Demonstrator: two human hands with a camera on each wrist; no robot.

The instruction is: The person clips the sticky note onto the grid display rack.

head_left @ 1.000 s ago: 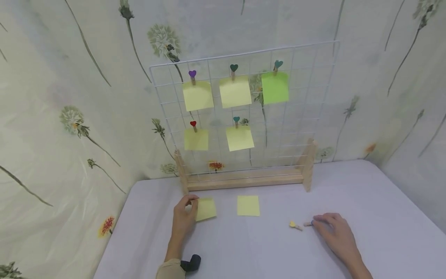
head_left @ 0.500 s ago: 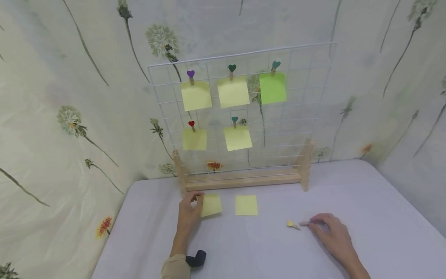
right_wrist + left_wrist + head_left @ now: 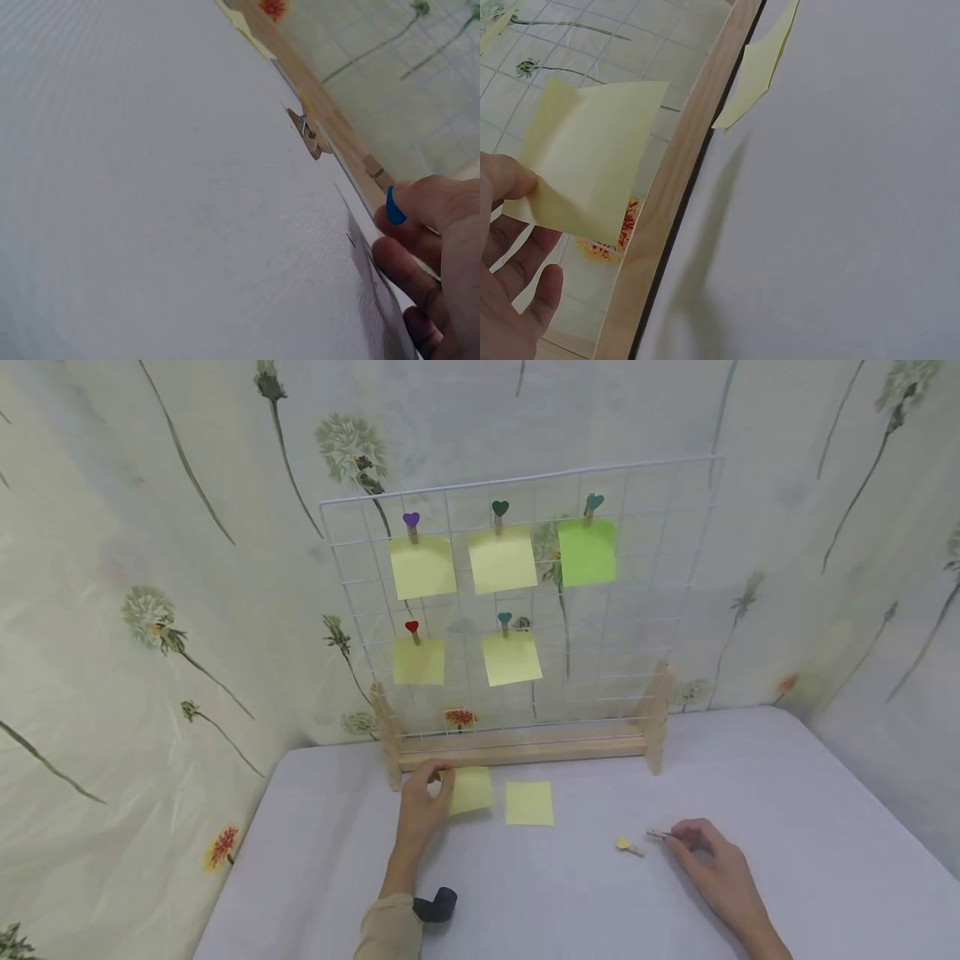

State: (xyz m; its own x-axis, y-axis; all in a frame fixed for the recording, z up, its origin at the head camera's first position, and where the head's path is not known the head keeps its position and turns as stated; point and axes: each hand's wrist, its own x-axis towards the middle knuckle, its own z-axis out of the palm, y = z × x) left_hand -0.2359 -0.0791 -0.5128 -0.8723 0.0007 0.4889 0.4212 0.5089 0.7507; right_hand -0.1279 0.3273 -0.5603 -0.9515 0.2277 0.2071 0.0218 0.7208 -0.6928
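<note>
My left hand (image 3: pixel 422 808) pinches a pale yellow sticky note (image 3: pixel 472 790) by its left corner, raised off the table with its shadow below. In the left wrist view the note (image 3: pixel 596 150) hangs between thumb and fingers. A second yellow note (image 3: pixel 529 803) lies flat just to the right. My right hand (image 3: pixel 716 864) pinches a small wooden clothespin (image 3: pixel 658 834); in the right wrist view a blue piece (image 3: pixel 394 206) of it shows at the thumb. Beside it, a clothespin with a yellow heart (image 3: pixel 628 847) lies on the table.
A white wire grid (image 3: pixel 645 560) stands in a wooden base (image 3: pixel 525 750) at the back of the table. Clothespins with hearts hold several yellow notes (image 3: pixel 502 560) and one green note (image 3: pixel 587 553) on it. A floral cloth (image 3: pixel 150 693) hangs behind.
My left hand has moved right and upward, lifting the note from the table toward the grid base. My right hand has picked the clothespin up slightly, away from the yellow-heart one.
</note>
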